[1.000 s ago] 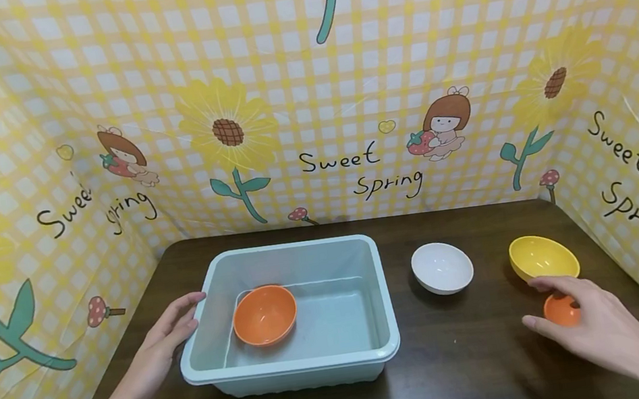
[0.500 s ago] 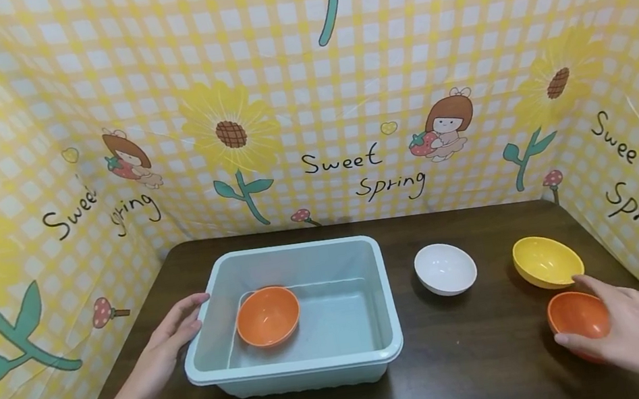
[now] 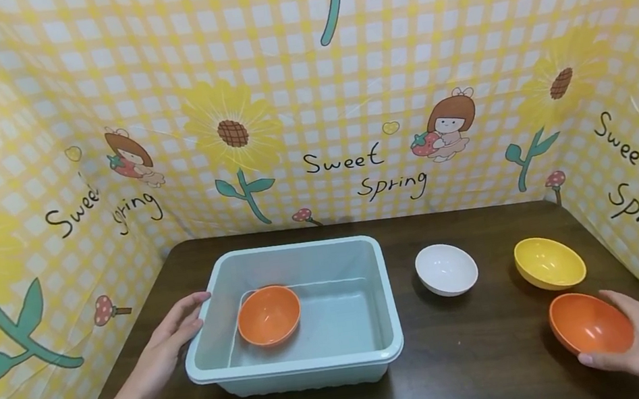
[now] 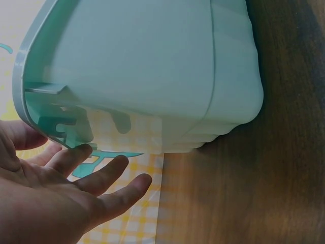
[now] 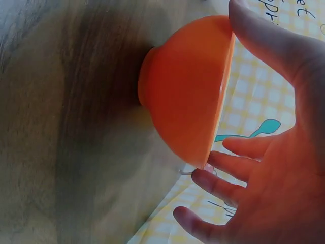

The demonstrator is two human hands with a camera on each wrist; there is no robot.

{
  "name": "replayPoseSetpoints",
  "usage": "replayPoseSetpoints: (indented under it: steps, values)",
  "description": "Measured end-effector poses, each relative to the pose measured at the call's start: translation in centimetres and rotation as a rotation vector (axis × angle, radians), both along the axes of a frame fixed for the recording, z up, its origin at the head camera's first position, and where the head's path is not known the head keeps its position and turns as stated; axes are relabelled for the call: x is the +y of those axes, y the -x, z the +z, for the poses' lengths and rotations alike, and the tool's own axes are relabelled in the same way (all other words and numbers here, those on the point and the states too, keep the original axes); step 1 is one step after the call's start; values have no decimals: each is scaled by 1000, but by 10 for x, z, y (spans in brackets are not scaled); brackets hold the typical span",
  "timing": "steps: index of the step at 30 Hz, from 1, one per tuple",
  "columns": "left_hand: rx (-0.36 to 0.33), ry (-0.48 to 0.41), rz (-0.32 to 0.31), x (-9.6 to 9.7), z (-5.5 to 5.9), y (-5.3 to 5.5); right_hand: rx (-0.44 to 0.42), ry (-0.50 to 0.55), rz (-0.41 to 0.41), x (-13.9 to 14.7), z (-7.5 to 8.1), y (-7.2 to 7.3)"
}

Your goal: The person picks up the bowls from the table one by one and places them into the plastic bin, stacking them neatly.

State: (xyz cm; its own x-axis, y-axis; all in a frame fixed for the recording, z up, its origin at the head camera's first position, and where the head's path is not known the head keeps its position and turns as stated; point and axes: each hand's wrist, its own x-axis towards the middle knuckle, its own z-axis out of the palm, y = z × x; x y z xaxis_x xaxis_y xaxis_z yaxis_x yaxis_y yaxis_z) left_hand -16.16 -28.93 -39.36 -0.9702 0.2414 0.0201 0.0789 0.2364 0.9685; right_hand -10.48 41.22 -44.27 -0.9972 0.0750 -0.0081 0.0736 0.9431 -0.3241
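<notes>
Between right-hand fingers [image 5: 219,187], orange bowl [image 5: 189,89]

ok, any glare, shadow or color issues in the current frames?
Head: glare spots inside the white bowl and the held orange bowl, shadow below the tub. Left wrist: dim light on the left hand. Right wrist: reddish cast over the right hand.

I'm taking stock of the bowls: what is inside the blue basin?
One orange bowl sits in the blue basin, towards its left side. The bowl covers whatever is beneath it; the near rim hides the front inner face.
</notes>
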Motion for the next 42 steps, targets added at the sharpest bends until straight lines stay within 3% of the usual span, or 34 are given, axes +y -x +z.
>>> replayPoseSetpoints:
  steps: [5, 12, 27, 42]
  values:
    - [-8, 1, 5, 0, -1, 0, 55, 40, 64, 3, -2, 0]
    - [0, 9, 18, 0, -2, -2, 60, 76, 92, 4, -5, 0]
    - [-2, 12, 9, -1, 0, -2, -31, 75, 41, 9, -12, -5]
    - [10, 7, 6, -1, -1, 0, -19, 75, 19, 11, -17, -9]
